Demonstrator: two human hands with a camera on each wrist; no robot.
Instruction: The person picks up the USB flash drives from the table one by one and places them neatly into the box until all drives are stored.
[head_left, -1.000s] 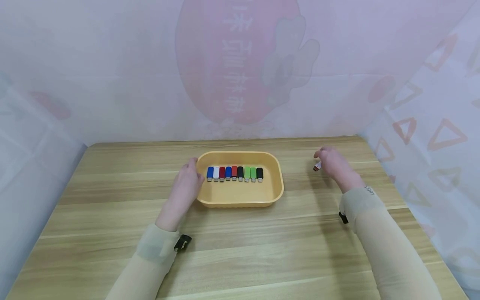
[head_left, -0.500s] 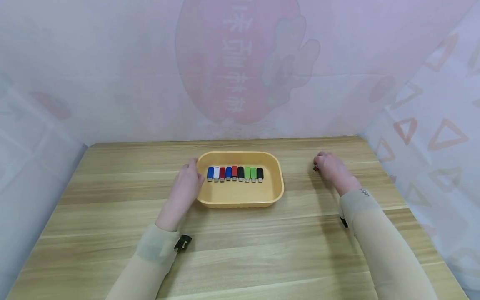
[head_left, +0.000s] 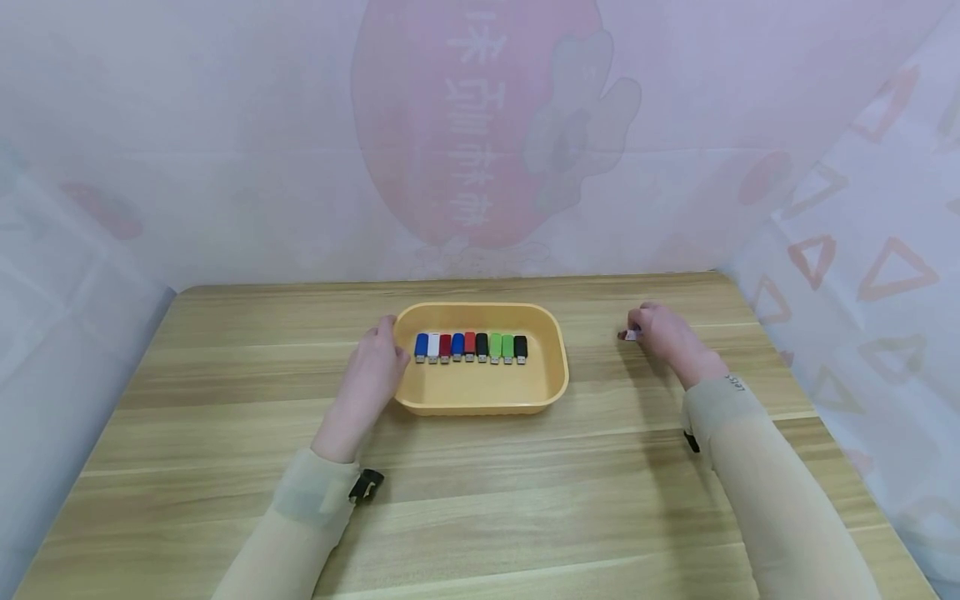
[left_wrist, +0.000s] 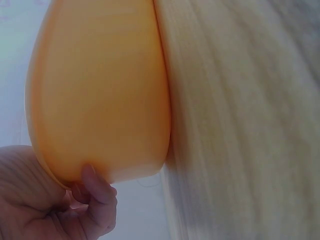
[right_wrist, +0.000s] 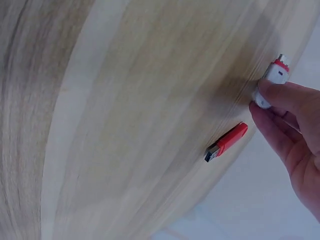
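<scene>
Your right hand (head_left: pixel 666 335) hides the red drive (right_wrist: pixel 227 141) from the head view; the tabletop (left_wrist: pixel 250 100) blurs at your left wrist.

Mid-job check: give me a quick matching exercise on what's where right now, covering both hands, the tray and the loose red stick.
Things:
1. left hand
2. right hand
3. red USB stick
4. yellow tray

States:
A. lies loose on the table
B. pinches a white USB stick
C. holds a row of USB sticks
D. rests against the tray's left end

Pairs: 1-D, 2-B, 3-A, 4-C
</scene>
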